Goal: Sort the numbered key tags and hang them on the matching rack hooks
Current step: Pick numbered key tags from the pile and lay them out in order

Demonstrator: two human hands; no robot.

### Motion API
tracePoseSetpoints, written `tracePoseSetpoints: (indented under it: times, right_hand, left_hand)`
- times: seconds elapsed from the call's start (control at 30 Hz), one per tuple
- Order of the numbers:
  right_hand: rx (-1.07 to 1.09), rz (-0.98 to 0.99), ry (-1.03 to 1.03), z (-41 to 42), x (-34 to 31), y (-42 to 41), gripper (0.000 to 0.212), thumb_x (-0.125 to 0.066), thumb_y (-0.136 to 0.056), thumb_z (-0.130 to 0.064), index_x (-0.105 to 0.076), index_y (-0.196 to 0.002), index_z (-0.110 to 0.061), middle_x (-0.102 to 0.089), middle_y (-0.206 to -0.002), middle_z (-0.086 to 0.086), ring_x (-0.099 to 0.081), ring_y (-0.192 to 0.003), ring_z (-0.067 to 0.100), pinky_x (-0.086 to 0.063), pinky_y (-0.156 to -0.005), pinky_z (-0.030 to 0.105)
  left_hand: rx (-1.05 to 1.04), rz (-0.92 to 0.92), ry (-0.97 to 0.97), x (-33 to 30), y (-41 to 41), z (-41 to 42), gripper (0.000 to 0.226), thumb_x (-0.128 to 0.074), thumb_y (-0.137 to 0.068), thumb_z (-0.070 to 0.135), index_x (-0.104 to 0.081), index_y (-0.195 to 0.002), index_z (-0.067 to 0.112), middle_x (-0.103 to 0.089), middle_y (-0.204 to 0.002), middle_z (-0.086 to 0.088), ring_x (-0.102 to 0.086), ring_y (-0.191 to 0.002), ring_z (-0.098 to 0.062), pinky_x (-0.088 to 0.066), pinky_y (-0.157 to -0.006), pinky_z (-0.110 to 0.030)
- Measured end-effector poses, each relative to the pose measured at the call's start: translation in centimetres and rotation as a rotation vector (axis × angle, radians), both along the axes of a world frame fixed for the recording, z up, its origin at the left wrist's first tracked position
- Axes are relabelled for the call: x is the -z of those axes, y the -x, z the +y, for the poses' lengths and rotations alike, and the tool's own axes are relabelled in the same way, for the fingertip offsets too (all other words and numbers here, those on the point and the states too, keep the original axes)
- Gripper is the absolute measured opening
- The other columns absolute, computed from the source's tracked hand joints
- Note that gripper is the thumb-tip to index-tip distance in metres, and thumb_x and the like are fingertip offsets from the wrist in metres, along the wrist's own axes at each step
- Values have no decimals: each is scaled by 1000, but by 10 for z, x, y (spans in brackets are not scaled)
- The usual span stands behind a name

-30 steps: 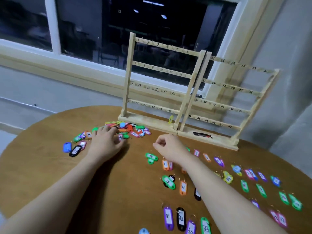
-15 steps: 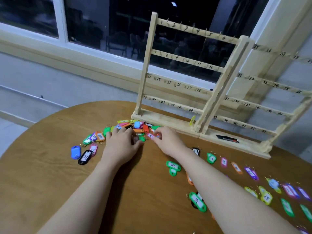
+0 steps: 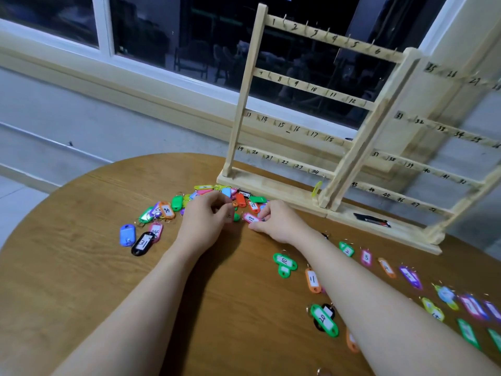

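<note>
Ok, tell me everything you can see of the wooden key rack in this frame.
The wooden rack is pale bare wood: two upright panels meeting at an angle, each with four cross rails, standing on flat base boards at the round table's far edge, before a dark window. Handwritten numbers and small hooks run along the rails. Every visible hook is bare. Neither hand touches it.

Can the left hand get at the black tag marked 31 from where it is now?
Probably yes. The black tag 31 lies in the open on the table, left of the left hand, overlapped only slightly by a pink tag, with nothing between.
</note>
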State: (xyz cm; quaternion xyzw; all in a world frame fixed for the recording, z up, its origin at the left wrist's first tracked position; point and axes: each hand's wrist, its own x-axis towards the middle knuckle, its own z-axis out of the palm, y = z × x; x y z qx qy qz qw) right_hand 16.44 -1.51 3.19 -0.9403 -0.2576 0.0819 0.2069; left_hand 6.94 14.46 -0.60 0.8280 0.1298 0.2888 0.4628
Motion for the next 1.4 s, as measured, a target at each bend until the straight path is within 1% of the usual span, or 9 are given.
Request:
tracePoseSetpoints:
  times: [0.1, 0.2, 0.43, 0.6, 0.73, 0.87, 1.03, 1.2, 1.4]
  right_hand:
    - [-50, 21, 3, -10, -7, 6, 25, -81, -85, -32, -75, -92, -9, -67, -89, 10, -57, -85, 18, -44, -73, 34]
    - [-70, 39, -12, -18, -11, 9, 18, -80, -86, -24, -67, -74, -20, -65, -79, -2, -57, -75, 12, -45, -65, 30]
    - [-33, 12, -111, -27, -11, 11, 9, -77, -90, -25, -73, -97, -21, -70, -91, -3, -63, -84, 11, -42, -63, 21]
    - [-17, -2, -163, -32, -12, 9, 6, -72, -93, -24, -75, -98, -20, -70, -95, -2, -64, -91, 14, -49, -78, 29]
    - [52, 70, -281, -41, -14, 13, 5, -71, -95, -20, -74, -98, -19, -76, -88, -2, -66, -77, 10, -53, -72, 24]
    - [117, 131, -355, -57, -17, 22, 4, -69, -95, -16, -72, -98, -18, -76, -83, -2, -61, -64, 5, -46, -60, 17]
    - [166, 106, -339, -86, -19, 34, 14, -65, -98, -27, -74, -93, -17, -70, -77, -4, -58, -63, 1, -44, -59, 14]
    - [228, 53, -369, -129, -21, 43, 26, -64, -97, -38, -74, -81, -21, -67, -79, 10, -52, -67, 12, -40, -65, 31]
    - [343, 66, -434, -198, -27, 49, 22, -65, -96, -27, -73, -79, -15, -51, -54, -5, -44, -59, 18, -36, -63, 33]
  left_hand:
    - [36, -51, 90, -2, 0, -7, 12, -69, -91, 15, -69, -81, 21, -72, -78, 9, -67, -79, -5, -51, -75, -26]
    - [63, -41, 91, 0, -1, -10, 12, -69, -91, 14, -69, -81, 21, -73, -80, 9, -68, -81, -5, -53, -77, -29]
    - [81, -27, 107, -1, 1, -10, 11, -70, -91, 15, -68, -82, 21, -73, -82, 9, -69, -83, -6, -52, -76, -23]
    - [116, -19, 152, -4, 3, -11, 14, -68, -92, 13, -68, -82, 22, -73, -77, 9, -69, -76, -4, -49, -68, -15]
    - [145, -13, 190, -7, 5, -17, 4, -70, -93, 16, -73, -93, 19, -75, -84, 8, -71, -79, -5, -49, -70, -15]
    - [233, 46, 279, -13, 7, -27, 6, -68, -95, 14, -73, -97, 11, -77, -82, -4, -74, -67, -23, -60, -69, -35]
    - [271, 57, 217, -17, 15, -38, 4, -69, -95, 17, -72, -92, 17, -76, -82, 1, -73, -72, -17, -56, -74, -32]
    - [383, 56, 101, -20, 28, -62, 8, -65, -97, 14, -68, -90, 15, -74, -81, 4, -62, -65, 3, -43, -64, -12]
    - [373, -54, -32, -30, 43, -81, 13, -65, -96, 15, -67, -84, 20, -66, -77, 4, -53, -65, -7, -42, -63, -25]
